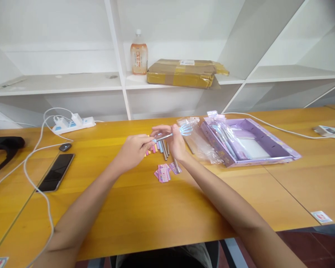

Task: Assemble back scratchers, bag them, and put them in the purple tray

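Note:
Between my two hands is a back scratcher with a thin metal shaft and a light-blue claw head. My left hand is closed on its handle end, with a bit of blue showing at the fingertips. My right hand grips the shaft close to the claw, which points to the right. Under the hands lie several metal rods and pink, yellow and blue handles, partly hidden. Just in front of them sits a small pile of pink printed cards.
Right of my hands are clear plastic bags and a purple tray box holding bagged back scratchers. A phone, white cables and a power strip lie left. The shelf bears a bottle and a taped carton.

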### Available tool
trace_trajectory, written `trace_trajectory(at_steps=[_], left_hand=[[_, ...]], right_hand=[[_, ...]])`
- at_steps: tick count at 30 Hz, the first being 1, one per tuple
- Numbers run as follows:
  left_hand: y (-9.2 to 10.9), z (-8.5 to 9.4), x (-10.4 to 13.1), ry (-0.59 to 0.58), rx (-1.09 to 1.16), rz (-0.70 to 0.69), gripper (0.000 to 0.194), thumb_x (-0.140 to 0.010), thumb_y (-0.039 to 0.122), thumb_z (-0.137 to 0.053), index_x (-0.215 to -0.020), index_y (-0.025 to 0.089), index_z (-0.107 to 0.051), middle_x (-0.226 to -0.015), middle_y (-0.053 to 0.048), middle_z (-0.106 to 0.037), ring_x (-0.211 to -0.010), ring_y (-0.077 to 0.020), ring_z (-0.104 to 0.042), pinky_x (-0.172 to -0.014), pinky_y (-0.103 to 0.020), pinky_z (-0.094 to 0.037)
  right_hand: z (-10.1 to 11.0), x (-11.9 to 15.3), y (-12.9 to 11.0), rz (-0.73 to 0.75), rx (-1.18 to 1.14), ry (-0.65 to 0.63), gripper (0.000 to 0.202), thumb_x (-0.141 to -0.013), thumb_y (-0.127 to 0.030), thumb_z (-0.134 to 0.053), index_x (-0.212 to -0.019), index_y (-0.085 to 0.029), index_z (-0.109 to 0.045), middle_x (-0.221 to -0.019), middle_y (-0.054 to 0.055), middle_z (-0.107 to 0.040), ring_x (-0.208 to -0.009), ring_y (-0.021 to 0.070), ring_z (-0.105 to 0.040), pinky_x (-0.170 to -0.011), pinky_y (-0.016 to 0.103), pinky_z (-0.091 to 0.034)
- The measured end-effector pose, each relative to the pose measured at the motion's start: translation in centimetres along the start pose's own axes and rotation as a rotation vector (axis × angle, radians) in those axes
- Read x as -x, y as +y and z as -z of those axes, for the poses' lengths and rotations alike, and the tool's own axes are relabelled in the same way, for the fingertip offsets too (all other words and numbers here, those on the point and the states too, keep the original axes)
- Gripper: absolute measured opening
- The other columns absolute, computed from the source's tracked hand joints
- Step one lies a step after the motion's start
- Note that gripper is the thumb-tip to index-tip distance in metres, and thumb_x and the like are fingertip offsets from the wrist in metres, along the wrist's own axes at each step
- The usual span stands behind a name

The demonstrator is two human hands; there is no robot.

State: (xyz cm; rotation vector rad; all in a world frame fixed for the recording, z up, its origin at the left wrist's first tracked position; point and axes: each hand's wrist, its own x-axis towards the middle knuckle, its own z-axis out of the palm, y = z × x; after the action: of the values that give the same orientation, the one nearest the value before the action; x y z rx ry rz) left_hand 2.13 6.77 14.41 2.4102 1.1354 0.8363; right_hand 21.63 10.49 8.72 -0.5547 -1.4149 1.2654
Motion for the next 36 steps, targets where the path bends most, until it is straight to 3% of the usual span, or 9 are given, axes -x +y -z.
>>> trace_trajectory(at_steps=[11,15,17,21,23,26,32,36], left_hand=[[0.2,-0.2,0.0,-0.016,0.006,0.025,0.042,-0.108,0.031,-0.048,-0.072,0.02,-0.067,-0.074,0.001,-0.064,-0.069,-0.0146,-0.058,-0.069,-0.029,-0.041],[0.1,0.5,-0.1,-0.004,0.002,0.0,0.04,-0.109,0.039,-0.05,-0.08,0.021,-0.073,-0.075,0.001,-0.068,-0.068,-0.0147,-0.059,-0.069,-0.029,-0.042],[0.0,1.4,-0.1,0.015,-0.012,0.0,0.035,-0.108,0.043,-0.054,-0.09,0.023,-0.076,-0.081,0.001,-0.072,-0.071,-0.015,-0.062,-0.07,-0.029,-0.044],[-0.2,3.6,0.1,0.137,-0.122,0.021,0.022,-0.104,0.042,-0.063,-0.103,0.025,-0.078,-0.097,-0.001,-0.078,-0.084,-0.0169,-0.067,-0.078,-0.029,-0.048],[-0.4,4.3,0.3,0.174,-0.188,0.01,0.02,-0.102,0.041,-0.066,-0.102,0.025,-0.077,-0.1,-0.002,-0.077,-0.087,-0.0176,-0.067,-0.08,-0.03,-0.049],[-0.7,4.4,0.5,0.176,-0.262,-0.043,0.018,-0.103,0.039,-0.066,-0.103,0.023,-0.075,-0.104,-0.004,-0.075,-0.091,-0.0191,-0.067,-0.083,-0.031,-0.051],[-0.6,3.5,0.5,0.186,-0.424,-0.13,0.015,-0.105,0.034,-0.062,-0.106,0.022,-0.072,-0.102,-0.007,-0.073,-0.097,-0.0247,-0.064,-0.086,-0.039,-0.05],[-1.7,4.0,0.4,0.168,-0.597,-0.075,0.012,-0.104,0.028,-0.062,-0.104,0.022,-0.072,-0.103,-0.009,-0.074,-0.096,-0.0279,-0.061,-0.082,-0.042,-0.047]], right_hand=[[-0.4,0.2,0.3,0.078,0.062,0.003,0.075,-0.105,-0.079,-0.02,-0.124,-0.033,-0.076,-0.109,0.007,-0.073,-0.089,0.0245,-0.07,-0.072,0.043,-0.06],[0.1,-0.2,-1.1,0.179,0.183,-0.027,0.07,-0.109,-0.071,-0.021,-0.121,-0.032,-0.078,-0.115,0.006,-0.068,-0.1,0.0234,-0.068,-0.089,0.045,-0.059],[0.8,-0.5,-2.6,0.224,0.289,-0.029,0.059,-0.11,-0.066,-0.032,-0.119,-0.032,-0.079,-0.118,0.006,-0.064,-0.105,0.0221,-0.066,-0.097,0.044,-0.057],[2.6,-0.9,-5.6,0.281,0.428,-0.012,0.031,-0.103,-0.055,-0.064,-0.111,-0.03,-0.08,-0.109,0.005,-0.066,-0.094,0.0203,-0.066,-0.087,0.039,-0.058],[3.4,-1.0,-6.6,0.352,0.563,-0.004,0.024,-0.1,-0.05,-0.071,-0.111,-0.03,-0.079,-0.106,0.005,-0.069,-0.096,0.0225,-0.066,-0.089,0.041,-0.057],[3.8,-0.9,-7.2,0.49,0.851,-0.017,0.018,-0.103,-0.043,-0.067,-0.112,-0.032,-0.079,-0.109,0.007,-0.072,-0.102,0.0265,-0.065,-0.093,0.045,-0.053],[3.4,-0.7,-6.4,0.62,1.387,-0.076,0.026,-0.111,-0.024,-0.05,-0.106,-0.026,-0.075,-0.101,0.008,-0.071,-0.091,0.0239,-0.058,-0.081,0.039,-0.04],[4.2,-1.1,-5.8,0.681,1.614,-0.017,0.028,-0.108,-0.015,-0.048,-0.096,-0.023,-0.071,-0.09,0.006,-0.065,-0.085,0.0224,-0.05,-0.078,0.037,-0.033]])
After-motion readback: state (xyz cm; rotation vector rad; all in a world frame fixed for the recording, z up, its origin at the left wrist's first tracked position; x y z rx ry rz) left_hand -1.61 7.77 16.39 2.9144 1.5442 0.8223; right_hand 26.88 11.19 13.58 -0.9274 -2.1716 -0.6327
